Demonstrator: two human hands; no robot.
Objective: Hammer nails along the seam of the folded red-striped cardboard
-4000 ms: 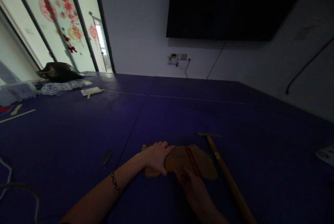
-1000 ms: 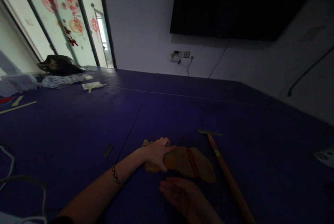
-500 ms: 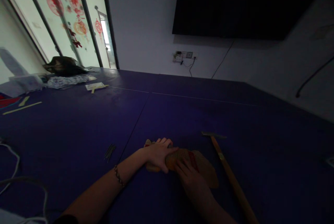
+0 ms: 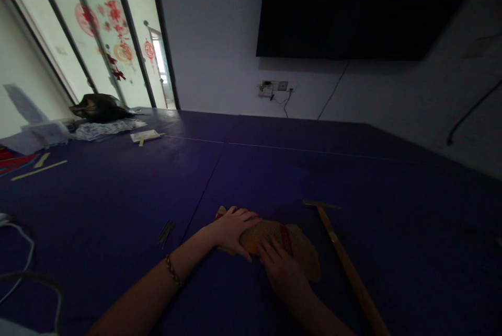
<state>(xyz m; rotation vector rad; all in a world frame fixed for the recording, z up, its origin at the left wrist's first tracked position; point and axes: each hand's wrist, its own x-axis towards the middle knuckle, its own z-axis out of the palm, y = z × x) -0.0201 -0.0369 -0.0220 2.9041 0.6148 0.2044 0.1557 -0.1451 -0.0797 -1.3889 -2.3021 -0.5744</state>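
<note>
The brown patterned piece [image 4: 270, 229] lies under both hands, its long axis running left to right. The left hand [image 4: 233, 229] spreads flat over its left part; the right hand's [image 4: 284, 269] extended fingers rest mid-length — neither seems to pinch it, though dimness blurs this. The hammer [image 4: 348, 267] lies nearer the right.

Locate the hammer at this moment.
In the head view, the hammer lies on the purple table, right of the brown patterned piece and the right hand.
</note>
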